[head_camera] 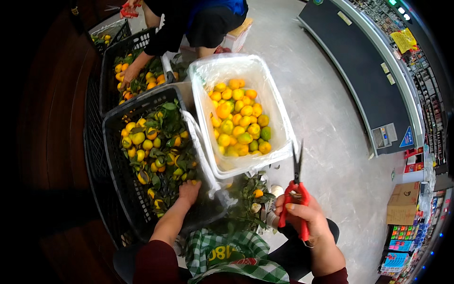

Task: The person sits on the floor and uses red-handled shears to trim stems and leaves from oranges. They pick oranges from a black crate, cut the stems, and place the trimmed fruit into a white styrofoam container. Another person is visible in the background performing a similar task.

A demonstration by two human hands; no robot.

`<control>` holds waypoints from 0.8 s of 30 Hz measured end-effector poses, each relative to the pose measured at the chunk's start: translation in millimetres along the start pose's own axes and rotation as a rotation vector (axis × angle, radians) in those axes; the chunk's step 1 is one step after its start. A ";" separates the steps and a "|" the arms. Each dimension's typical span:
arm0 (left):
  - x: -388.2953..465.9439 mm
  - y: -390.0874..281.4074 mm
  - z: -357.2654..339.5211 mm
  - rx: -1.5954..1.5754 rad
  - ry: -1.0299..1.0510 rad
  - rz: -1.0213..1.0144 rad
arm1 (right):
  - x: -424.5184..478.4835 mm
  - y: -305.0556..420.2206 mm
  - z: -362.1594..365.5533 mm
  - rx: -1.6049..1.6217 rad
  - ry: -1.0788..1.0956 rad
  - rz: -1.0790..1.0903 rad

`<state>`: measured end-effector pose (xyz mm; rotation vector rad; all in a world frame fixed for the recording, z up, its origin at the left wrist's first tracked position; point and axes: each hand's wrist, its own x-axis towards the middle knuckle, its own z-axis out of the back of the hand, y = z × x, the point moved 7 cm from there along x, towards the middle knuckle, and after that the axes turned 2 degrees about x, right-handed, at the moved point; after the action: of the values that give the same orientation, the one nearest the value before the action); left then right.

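My left hand (189, 191) reaches into the near black plastic crate (118, 177), which holds yellow-green mandarins (138, 138) with leaves and stems. Its fingertips rest at a bit of yellow fruit; the leaves and the hand itself hide whether they grip it. In my right hand (314, 214) is a pair of fruit snips (298, 168) with red handles and long narrow dark blades. The blades point away from me and stand slightly apart. Ahead, between my hands, a white bin (278, 103) lined with clear plastic contains many orange and greenish mandarins (244, 120), mostly without leaves.
Across from me a co-worker's hand (131, 75) is in a second black crate (106, 81); the other hand holds red-handled snips (129, 12). Leafy cuttings (248, 198) lie on the floor near my feet. A dark counter (358, 71), shelves and a cardboard box (402, 202) line the right.
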<state>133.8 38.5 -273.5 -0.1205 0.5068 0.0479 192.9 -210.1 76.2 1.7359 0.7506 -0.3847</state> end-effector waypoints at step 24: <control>-38.0 22.1 58.9 -0.494 0.014 0.206 | 3.5 -2.1 -4.9 -0.544 0.119 0.191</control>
<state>127.3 67.2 -206.2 -0.5516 0.5123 0.3744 193.5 -204.2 73.9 1.3048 0.6881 0.0572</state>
